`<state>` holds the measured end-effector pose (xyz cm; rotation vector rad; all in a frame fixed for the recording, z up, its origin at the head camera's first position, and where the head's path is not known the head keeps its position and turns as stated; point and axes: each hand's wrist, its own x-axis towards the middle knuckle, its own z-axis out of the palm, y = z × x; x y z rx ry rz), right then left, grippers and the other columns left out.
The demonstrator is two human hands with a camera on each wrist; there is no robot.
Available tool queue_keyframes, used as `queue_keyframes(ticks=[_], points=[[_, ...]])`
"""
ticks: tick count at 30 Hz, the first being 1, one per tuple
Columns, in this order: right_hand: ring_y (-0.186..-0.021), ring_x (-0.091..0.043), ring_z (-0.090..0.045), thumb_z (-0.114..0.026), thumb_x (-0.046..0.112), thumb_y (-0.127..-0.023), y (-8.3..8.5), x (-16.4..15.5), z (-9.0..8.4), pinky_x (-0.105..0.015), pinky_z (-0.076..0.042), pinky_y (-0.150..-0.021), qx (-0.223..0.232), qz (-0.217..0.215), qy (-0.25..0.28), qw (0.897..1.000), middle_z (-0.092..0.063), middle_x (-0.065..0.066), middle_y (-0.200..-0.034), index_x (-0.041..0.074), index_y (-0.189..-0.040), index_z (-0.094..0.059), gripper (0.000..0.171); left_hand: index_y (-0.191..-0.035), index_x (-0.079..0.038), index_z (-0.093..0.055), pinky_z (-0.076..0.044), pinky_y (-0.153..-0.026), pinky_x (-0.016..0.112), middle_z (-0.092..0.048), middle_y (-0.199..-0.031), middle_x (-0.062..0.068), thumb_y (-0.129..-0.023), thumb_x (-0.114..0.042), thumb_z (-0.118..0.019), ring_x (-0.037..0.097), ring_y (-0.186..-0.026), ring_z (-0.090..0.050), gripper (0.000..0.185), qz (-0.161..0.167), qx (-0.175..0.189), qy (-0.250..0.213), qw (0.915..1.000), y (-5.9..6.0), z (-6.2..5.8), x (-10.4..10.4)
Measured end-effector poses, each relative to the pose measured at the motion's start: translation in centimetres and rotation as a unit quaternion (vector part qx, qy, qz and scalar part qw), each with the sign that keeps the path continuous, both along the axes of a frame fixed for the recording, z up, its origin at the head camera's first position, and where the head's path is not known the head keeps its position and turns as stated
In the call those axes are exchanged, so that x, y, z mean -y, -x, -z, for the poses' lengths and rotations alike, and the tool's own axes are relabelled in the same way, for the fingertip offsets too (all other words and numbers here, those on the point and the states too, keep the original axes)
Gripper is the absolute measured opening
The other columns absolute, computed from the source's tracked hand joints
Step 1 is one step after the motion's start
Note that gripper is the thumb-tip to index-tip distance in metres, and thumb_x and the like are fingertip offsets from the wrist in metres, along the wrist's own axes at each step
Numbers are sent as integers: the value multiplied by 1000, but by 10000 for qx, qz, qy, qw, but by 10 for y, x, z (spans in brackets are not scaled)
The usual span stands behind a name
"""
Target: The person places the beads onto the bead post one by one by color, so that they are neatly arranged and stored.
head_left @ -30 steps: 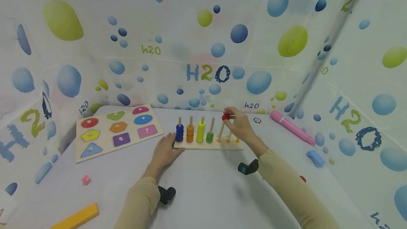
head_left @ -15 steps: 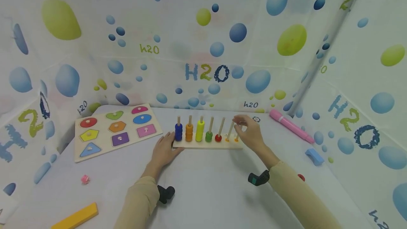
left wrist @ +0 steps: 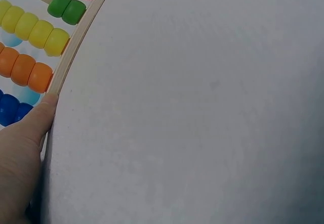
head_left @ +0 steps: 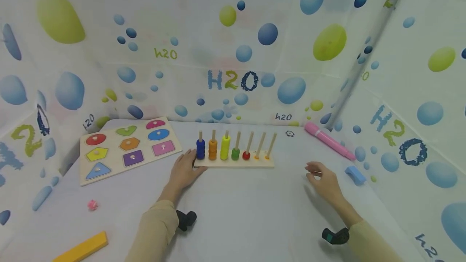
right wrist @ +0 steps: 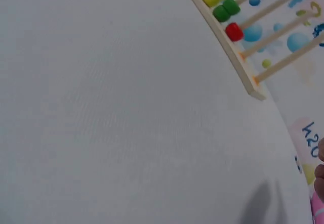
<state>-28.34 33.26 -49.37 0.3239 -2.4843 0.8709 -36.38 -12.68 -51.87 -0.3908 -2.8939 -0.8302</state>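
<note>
A wooden bead stacker (head_left: 234, 165) stands mid-table with a row of upright pegs. From the left, blue beads (head_left: 200, 149), orange beads (head_left: 212, 149) and yellow beads (head_left: 225, 148) fill much of their pegs. Two green beads (left wrist: 67, 8) share one peg, and a single red bead (head_left: 246, 155) sits low on another. The two rightmost pegs (head_left: 265, 145) are bare. My left hand (head_left: 183, 170) grips the base's left end, thumb along its front edge. To the right of the stacker, my right hand (head_left: 325, 183) hovers with loosely bent fingers, holding nothing.
A shape puzzle board (head_left: 131, 148) lies at the left. Nearer are a small pink piece (head_left: 92, 205) and a yellow bar (head_left: 81, 247). A pink marker (head_left: 329, 140) and a blue block (head_left: 355, 175) lie at the right. Patterned cloth walls enclose the table.
The right hand lowered the red bead onto its peg, let go, and moved right and toward me, away from the stacker. The left hand stays at the base.
</note>
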Motion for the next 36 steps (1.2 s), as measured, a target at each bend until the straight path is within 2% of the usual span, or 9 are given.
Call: queue_keyframes(ticks=[4, 10, 15, 18, 23, 26, 28, 34, 36], points=[[-91, -26, -64, -68, -3, -82, -24, -23, 4, -32, -54, -78, 185, 166, -210, 9995, -69, -9, -97, -2, -111, -60, 30, -143, 3, -34, -11, -115, 48, -37, -145, 21, -87, -43, -65, 34, -138, -25, 79, 13, 35, -32, 10000, 0, 0, 1], [-83, -23, -67, -72, -5, -75, -57, -48, 10, -11, -51, -70, -45, 215, -513, 9984, -71, -5, -92, 2, -104, -64, 31, -142, 4, -36, -13, -114, 49, -38, -144, 23, -87, -41, -66, 36, -137, -26, 77, 40, -42, -67, 10000, 0, 0, 1], [-77, -27, -67, -73, -12, -66, -76, -59, 12, -1, -41, -78, -393, 164, -710, 9966, -70, -6, -88, 1, -99, -65, 37, -142, 5, -35, -12, -114, 49, -37, -144, 24, -87, -41, -66, 36, -137, -26, 77, 61, -41, -53, 10000, 0, -1, 1], [-81, -29, -66, -73, -10, -68, -83, -63, 13, -1, -41, -80, -311, 559, -738, 9952, -70, -8, -92, 2, -100, -66, 35, -142, 4, -35, -11, -115, 48, -37, -145, 23, -87, -41, -65, 35, -138, -25, 78, 34, 18, -65, 10000, 0, -1, 1], [-89, -31, -63, -70, -5, -75, -85, -68, 14, -26, -54, -75, 297, 1231, -797, 9887, -68, -12, -98, 1, -105, -63, 31, -143, 3, -34, -10, -115, 48, -36, -146, 22, -87, -42, -65, 34, -138, -24, 78, -3, 100, -61, 9999, 0, -1, 0], [-90, -30, -64, -70, -4, -78, -81, -69, 15, -37, -55, -72, 567, 1288, -813, 9867, -68, -13, -96, 1, -107, -62, 30, -143, 3, -34, -10, -115, 47, -35, -146, 22, -87, -42, -66, 34, -139, -24, 79, -29, 116, -58, 9999, 0, -2, -1], [-89, -30, -65, -70, -5, -78, -79, -68, 16, -34, -55, -72, 565, 1220, -768, 9879, -68, -12, -95, 1, -107, -62, 31, -143, 3, -34, -10, -115, 48, -36, -146, 22, -87, -42, -66, 34, -139, -24, 79, -31, 102, -45, 9999, 0, -2, -1], [-88, -29, -64, -70, -7, -78, -69, -50, 14, -10, -50, -74, 325, 782, -437, 9954, -69, -10, -94, -1, -109, -61, 33, -143, 3, -34, -11, -115, 48, -37, -145, 22, -87, -41, -66, 34, -138, -25, 79, -5, 60, -30, 10000, 1, -1, -1], [-89, -27, -64, -69, -5, -80, -62, -38, 12, -8, -48, -76, 340, 636, -346, 9968, -68, -9, -96, -1, -111, -60, 33, -143, 4, -34, -11, -115, 48, -38, -145, 22, -87, -41, -66, 34, -138, -25, 79, 17, 51, -27, 10000, 1, -1, -1]])
